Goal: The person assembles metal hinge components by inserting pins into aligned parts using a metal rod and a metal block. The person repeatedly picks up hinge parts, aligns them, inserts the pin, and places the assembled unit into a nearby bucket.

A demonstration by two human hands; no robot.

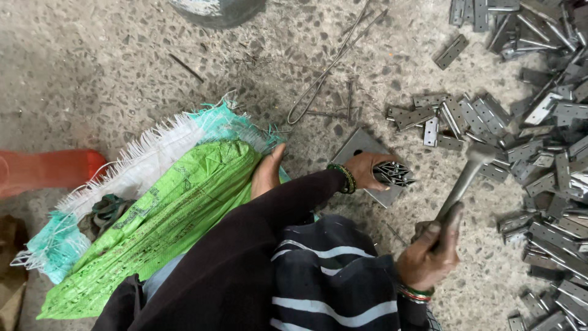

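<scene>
- Left hand (366,170) sits low on a flat grey metal plate (361,146) on the floor, fingers curled shut around a fistful of thin metal pins (394,174); their ends fan out to the right of the fist.
- A green beaded bangle (344,178) rings that wrist, just above a dark sleeve (263,245).
- Right hand (430,251) is closed tight on the handle of a hammer (468,171), gripping it low; the shaft slants up and to the right.
- The hammer head hangs just right of the pins, over the edge of the hinge pile, clear of the plate.
- Red and green bangles show at the right wrist.
- A big heap of grey metal hinges (545,159) spreads over the right side of the speckled concrete floor (92,67), more of them trailing toward the plate.
- A bent loop of wire (327,70) and loose pins lie on the floor beyond the plate.
- To the left, a green woven sack (159,227) lies over the lap, with a white and teal frayed sack (141,159) under it.
- An orange object (46,170) shows at the far left edge.
</scene>
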